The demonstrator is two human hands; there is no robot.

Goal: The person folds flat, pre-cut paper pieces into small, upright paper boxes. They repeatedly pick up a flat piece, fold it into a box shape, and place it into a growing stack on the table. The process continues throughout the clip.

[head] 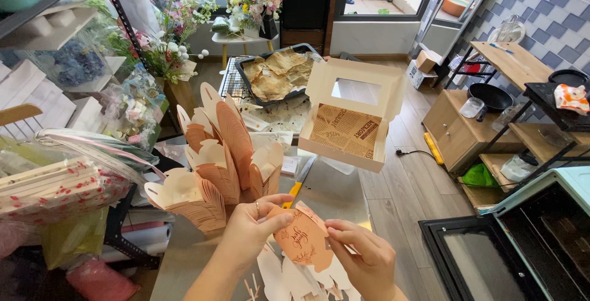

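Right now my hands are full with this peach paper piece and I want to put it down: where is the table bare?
The clearest bare patch of the grey table lies between the yellow-handled knife and the open window box, toward the right edge. Crowded: folded peach boxes left of your left hand, and white cutouts under your right hand.

Grey smooth-topped work table carries a cluster of folded orange-and-white scallop-edged paper boxes, 1 open kraft cardboard box with a window lid and printed paper liner, a yellow-handled utility knife, and flat white die-cut box blanks at the near edge.
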